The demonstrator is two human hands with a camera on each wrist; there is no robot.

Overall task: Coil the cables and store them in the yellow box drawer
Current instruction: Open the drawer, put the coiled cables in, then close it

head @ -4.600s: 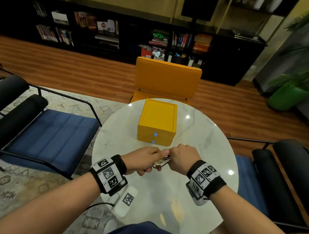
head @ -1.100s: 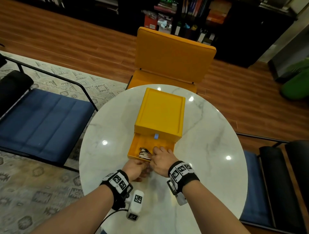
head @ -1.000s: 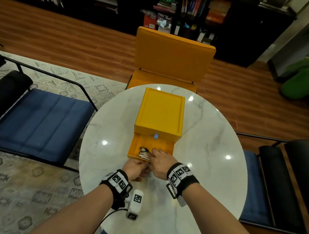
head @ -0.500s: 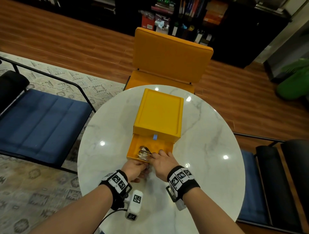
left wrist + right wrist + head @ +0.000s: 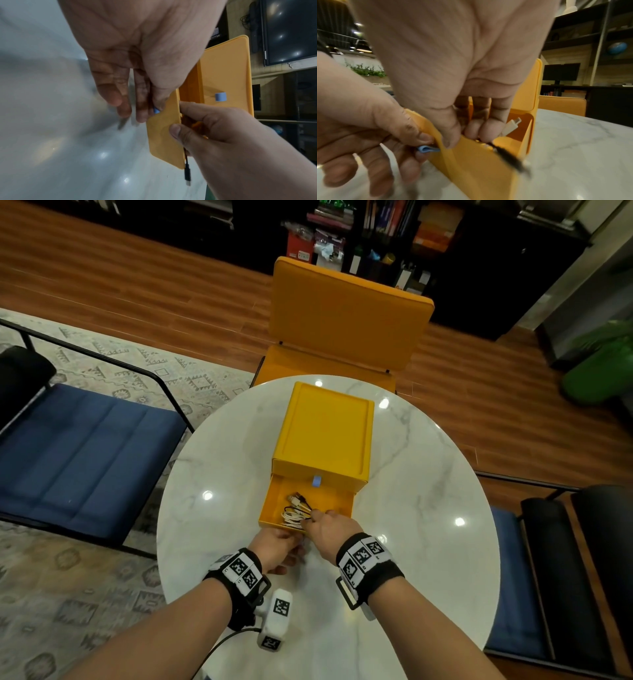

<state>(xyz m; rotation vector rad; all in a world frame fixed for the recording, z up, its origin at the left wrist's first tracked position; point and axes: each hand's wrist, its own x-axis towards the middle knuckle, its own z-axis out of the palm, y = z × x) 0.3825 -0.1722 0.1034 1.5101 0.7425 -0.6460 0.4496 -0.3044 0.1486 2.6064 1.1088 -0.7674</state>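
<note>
The yellow box [image 5: 325, 433] stands mid-table with its lower drawer [image 5: 339, 503] pulled out toward me. A coiled bundle of white and black cables [image 5: 295, 511] lies in the drawer's left half. My right hand [image 5: 317, 517] reaches over the front wall, fingers curled down on the bundle [image 5: 511, 125]. A black plug [image 5: 510, 155] hangs out over the drawer's front wall [image 5: 164, 135]. My left hand [image 5: 284, 542] is at the drawer front and pinches its small blue tab [image 5: 156, 110] between thumb and finger. The upper drawer is closed, with its own blue tab [image 5: 316, 481].
The round white marble table [image 5: 428, 508] carries a white tagged device [image 5: 277, 618] with a cord near my left wrist. A yellow chair [image 5: 346, 316] stands behind the box, a blue chair [image 5: 78, 446] to the left and a dark one [image 5: 555, 577] to the right.
Earlier both hands held the coiled bundle before the closed box. Over the last second the drawer stays open, the bundle sits in it, and my right fingers shift slightly on it.
</note>
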